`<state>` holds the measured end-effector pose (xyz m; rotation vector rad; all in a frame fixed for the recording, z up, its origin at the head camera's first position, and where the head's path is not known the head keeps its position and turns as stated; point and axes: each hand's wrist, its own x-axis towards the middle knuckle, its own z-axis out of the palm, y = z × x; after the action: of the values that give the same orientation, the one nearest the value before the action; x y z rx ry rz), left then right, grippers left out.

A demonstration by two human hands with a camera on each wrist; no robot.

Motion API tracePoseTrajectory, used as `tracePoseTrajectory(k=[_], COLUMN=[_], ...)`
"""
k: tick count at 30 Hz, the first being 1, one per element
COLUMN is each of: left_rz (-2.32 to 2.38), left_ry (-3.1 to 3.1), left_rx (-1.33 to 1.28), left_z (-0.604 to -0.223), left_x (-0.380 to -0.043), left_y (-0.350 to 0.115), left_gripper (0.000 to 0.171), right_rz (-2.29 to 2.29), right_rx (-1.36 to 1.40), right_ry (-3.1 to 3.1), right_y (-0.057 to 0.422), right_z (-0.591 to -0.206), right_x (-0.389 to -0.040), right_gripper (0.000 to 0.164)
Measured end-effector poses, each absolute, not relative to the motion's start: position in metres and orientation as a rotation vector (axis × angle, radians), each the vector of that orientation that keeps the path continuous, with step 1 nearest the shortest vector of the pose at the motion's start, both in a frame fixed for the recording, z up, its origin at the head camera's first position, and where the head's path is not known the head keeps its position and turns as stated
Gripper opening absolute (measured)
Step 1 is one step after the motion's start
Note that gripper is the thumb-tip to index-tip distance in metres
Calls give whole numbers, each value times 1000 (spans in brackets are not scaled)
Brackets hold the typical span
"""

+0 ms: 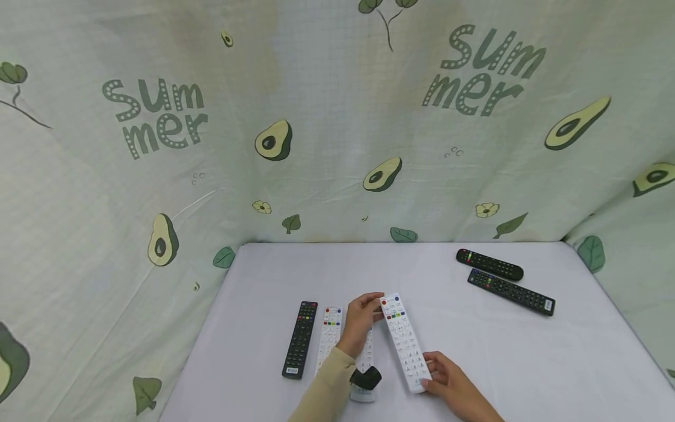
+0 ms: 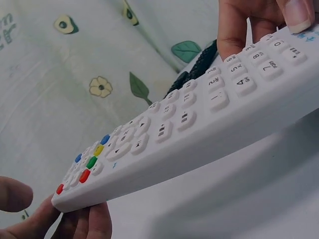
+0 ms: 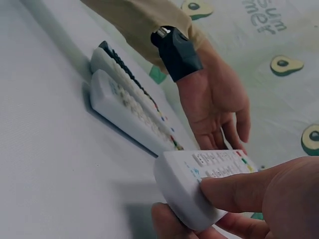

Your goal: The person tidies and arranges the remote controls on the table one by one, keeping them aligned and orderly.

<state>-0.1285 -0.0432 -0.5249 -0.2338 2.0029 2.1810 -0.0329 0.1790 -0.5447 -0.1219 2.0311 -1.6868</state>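
One white remote (image 1: 405, 343) is held above the worktop (image 1: 474, 340), its coloured buttons toward 11 o'clock. At its 5 o'clock end the right hand (image 1: 445, 378) is clamped on it, thumb on top, fingers beneath. The left hand (image 1: 361, 319) has fingers bent under the 11 o'clock end, one fingertip standing clear. Toward 9 o'clock lie a black remote (image 1: 299, 340), a second white remote (image 1: 330, 331) and a third white remote (image 1: 362, 396), partly hidden. Near 2 o'clock, a rounded black remote (image 1: 489, 264) lies beside a straight-edged black remote (image 1: 511, 292).
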Motion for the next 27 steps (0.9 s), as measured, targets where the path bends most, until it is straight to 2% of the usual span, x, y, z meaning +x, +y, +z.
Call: tracePoseTrajectory(k=[6,13,27], left_rz=[2166,2111,1947], left_ry=[1948,1951,2001], left_rx=[-151,-103,-77], left_z=[-523,-521,-519], left_x=[-124,-122,-112], left_y=[-43,-39,-36], left_gripper=[45,52,59], right_rz=[-1671,-1658,-1494], right_rx=[-129,-219,-192], right_ry=[2000,1993,2202], right_y=[177,179,168], right_z=[-548,-549,-549], right_x=[-30,-27,-24], right_gripper=[59,64,67])
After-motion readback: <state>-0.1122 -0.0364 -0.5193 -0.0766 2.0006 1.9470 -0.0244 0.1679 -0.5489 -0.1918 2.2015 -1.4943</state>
